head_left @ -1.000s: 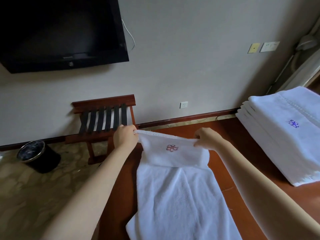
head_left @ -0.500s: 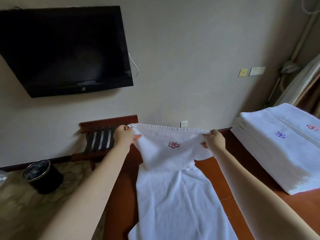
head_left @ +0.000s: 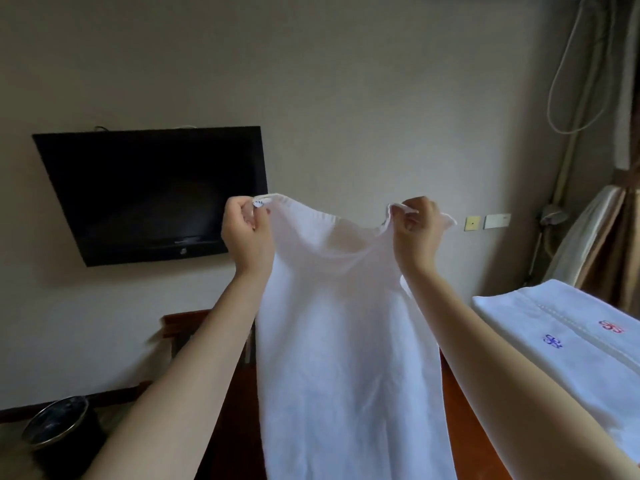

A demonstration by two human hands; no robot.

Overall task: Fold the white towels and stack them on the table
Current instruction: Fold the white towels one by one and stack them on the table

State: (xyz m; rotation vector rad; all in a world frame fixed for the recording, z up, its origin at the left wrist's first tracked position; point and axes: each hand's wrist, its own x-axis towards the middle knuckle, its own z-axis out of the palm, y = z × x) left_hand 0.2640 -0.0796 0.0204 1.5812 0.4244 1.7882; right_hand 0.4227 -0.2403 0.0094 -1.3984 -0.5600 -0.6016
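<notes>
- Your left hand (head_left: 246, 233) and right hand (head_left: 417, 233) each pinch a top corner of the towel (head_left: 346, 341), fingers curled round the hem.
- It hangs limp, soft white cloth, above the reddish wooden worktop (head_left: 464, 427).

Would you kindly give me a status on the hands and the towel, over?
Left hand, right hand: each pinching a top corner. White towel held up, hanging down over the table. Folded stack at right, apart; nothing blocking.
</notes>
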